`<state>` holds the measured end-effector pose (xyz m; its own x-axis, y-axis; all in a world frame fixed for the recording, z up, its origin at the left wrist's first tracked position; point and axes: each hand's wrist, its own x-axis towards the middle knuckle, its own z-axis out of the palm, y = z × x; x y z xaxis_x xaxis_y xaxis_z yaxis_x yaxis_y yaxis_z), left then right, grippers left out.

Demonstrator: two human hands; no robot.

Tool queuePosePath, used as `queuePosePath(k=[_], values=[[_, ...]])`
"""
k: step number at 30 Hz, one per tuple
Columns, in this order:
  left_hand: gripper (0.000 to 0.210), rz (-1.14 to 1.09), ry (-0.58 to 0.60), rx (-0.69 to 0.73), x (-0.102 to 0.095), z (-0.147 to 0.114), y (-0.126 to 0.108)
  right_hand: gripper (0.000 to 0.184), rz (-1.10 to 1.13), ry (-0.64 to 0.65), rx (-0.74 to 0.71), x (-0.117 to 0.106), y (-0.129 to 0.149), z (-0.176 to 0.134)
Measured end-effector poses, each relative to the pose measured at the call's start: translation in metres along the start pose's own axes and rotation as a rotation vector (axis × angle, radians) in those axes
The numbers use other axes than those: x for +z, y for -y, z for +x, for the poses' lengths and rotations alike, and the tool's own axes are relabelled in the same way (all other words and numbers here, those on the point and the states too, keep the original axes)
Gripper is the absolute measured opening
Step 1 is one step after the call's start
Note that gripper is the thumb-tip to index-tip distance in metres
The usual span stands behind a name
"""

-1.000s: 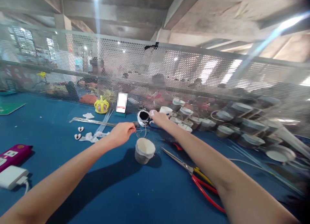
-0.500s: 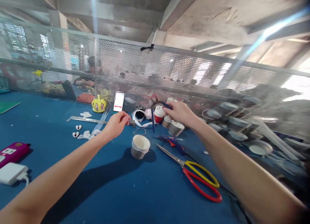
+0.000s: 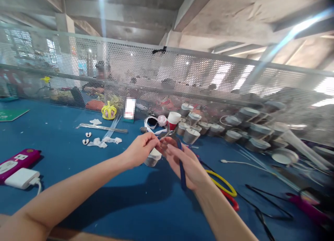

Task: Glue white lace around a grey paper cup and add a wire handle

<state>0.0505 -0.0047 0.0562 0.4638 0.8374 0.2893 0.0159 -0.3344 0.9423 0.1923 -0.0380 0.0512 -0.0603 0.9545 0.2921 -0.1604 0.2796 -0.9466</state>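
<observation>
Head view: the right hand (image 3: 188, 162) is gripping blue-handled pliers (image 3: 183, 175) beside the left hand (image 3: 141, 149), whose fingers are pinching narrowly, contents unclear.
With the pliers sitting so close, a slip could be nipping those fingers; below them a grey cup (image 3: 152, 161) is standing partly hidden, while red-and-yellow handles (image 3: 234, 190) are lying right of the right wrist.
</observation>
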Motion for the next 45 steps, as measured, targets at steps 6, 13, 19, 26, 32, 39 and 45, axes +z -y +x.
queuePosePath(k=[6, 13, 19, 26, 32, 39, 45], values=[[0.018, -0.091, 0.072, -0.054, 0.007, -0.003, 0.0, 0.018, 0.001, 0.154, 0.112, 0.0, -0.013, -0.003], [0.017, 0.129, 0.111, 0.003, -0.008, -0.007, -0.018, 0.022, -0.217, -0.019, -0.065, -0.015, -0.008, -0.009], [0.015, 0.004, 0.216, -0.1, -0.014, -0.006, -0.022, 0.025, -0.772, -0.096, -0.29, -0.021, -0.014, -0.013], [0.018, -0.303, 0.451, -0.284, -0.03, -0.002, -0.017, 0.029, -0.963, -0.101, -0.39, -0.025, -0.016, -0.012], [0.021, -0.449, 0.616, -0.392, -0.041, 0.001, -0.014, 0.03, -1.053, -0.093, -0.451, -0.025, -0.012, -0.013], [0.023, -0.438, 0.627, -0.423, -0.043, 0.002, -0.013, 0.027, -1.105, -0.094, -0.462, -0.022, -0.009, -0.016], [0.021, -0.415, 0.69, -0.421, -0.047, 0.004, -0.01, 0.027, -1.132, -0.081, -0.472, -0.022, -0.007, -0.016]])
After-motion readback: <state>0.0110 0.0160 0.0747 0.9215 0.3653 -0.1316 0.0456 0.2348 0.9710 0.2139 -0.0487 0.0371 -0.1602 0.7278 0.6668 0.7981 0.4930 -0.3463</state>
